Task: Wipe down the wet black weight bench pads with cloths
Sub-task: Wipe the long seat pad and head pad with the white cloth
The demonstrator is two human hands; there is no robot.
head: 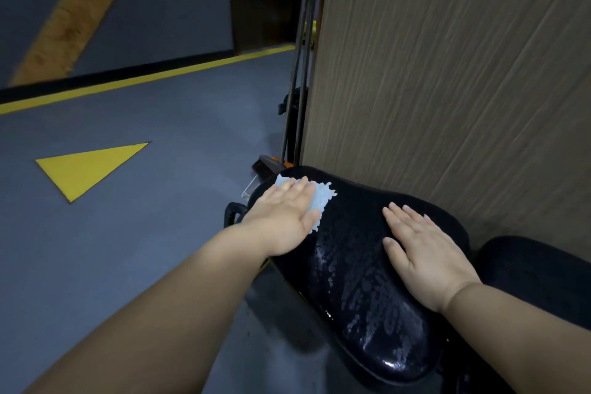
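Note:
A black bench pad (361, 269) runs from the middle of the view down toward the lower right, its surface beaded with water drops. My left hand (284, 217) lies flat with straight fingers on a light blue fluffy cloth (323, 198), pressing it onto the pad's far end. My right hand (422, 253) rests flat and bare on the right side of the same pad, fingers straight. A second black pad (537, 272) shows at the right, partly behind my right forearm.
A wood-grain panel (447, 73) stands close behind the pads on the right. Metal rods (299, 73) rise at its left edge. Grey floor (128, 249) with a yellow triangle (86, 168) and a yellow line (144, 81) spreads to the left. A black handle (232, 214) sticks out beside the pad.

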